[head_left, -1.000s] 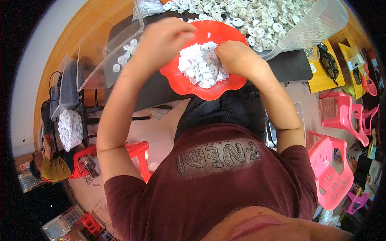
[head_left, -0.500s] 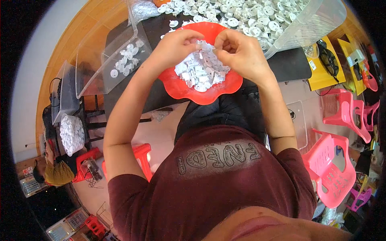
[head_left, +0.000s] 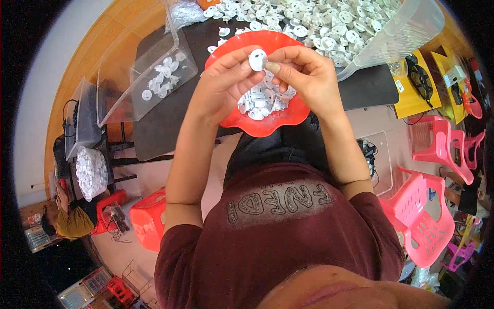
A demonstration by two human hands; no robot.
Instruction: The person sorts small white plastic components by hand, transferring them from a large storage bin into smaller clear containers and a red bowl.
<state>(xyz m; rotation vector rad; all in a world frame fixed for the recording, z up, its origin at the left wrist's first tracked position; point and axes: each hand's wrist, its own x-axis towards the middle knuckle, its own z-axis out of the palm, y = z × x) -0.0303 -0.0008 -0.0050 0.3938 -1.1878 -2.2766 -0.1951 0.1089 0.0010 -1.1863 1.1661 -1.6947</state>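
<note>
Between both hands, over a red wavy-rimmed bowl (head_left: 246, 122), I hold a round white plastic disc (head_left: 258, 60) with small slots in its face. My left hand (head_left: 226, 82) pinches the disc's left side with thumb and fingers. On its right edge, the thumb and forefinger of my right hand (head_left: 303, 74) are closed. Small white plastic parts (head_left: 262, 100) are heaped in the bowl below, partly hidden by my hands. Beyond the bowl, many round white plastic pieces (head_left: 329, 26) lie in a pile.
A clear plastic bin (head_left: 116, 98) at the left holds a few white pieces. Another clear bin (head_left: 396, 38) tips toward the pile at the right. The dark table (head_left: 159, 131) carries these. Pink chairs (head_left: 427, 221) and a red stool (head_left: 146, 219) stand around; another person (head_left: 72, 221) is at far left.
Both hands have come up from the heap and together, and the white disc now shows between them. My left forearm has swung inward to the right.
</note>
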